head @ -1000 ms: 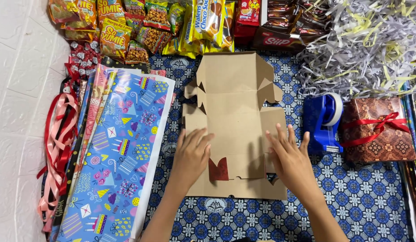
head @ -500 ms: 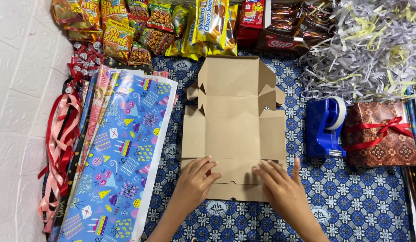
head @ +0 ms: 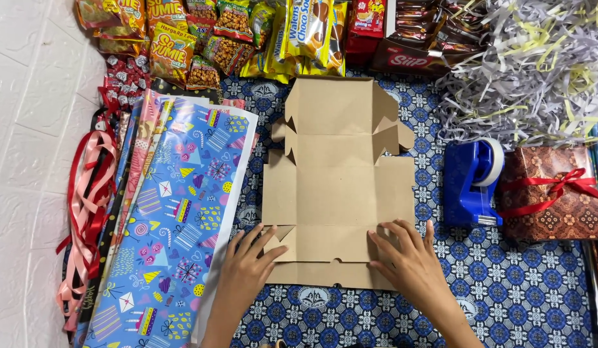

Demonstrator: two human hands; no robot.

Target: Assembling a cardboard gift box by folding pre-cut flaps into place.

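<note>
Head view: the flat brown cardboard box blank (head: 341, 187) lies on the blue patterned cloth (head: 531, 290). The left hand (head: 250, 267) and right hand (head: 408, 261), fingers spread, press its near flap; even pressure along the crease seems best.

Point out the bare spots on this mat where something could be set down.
Bare blue patterned mat shows below the tape dispenser and wrapped gift, right of the right hand. A narrow strip lies below the flat cardboard box. Snack packets, shredded paper and wrapping-paper sheets crowd elsewhere.
</note>
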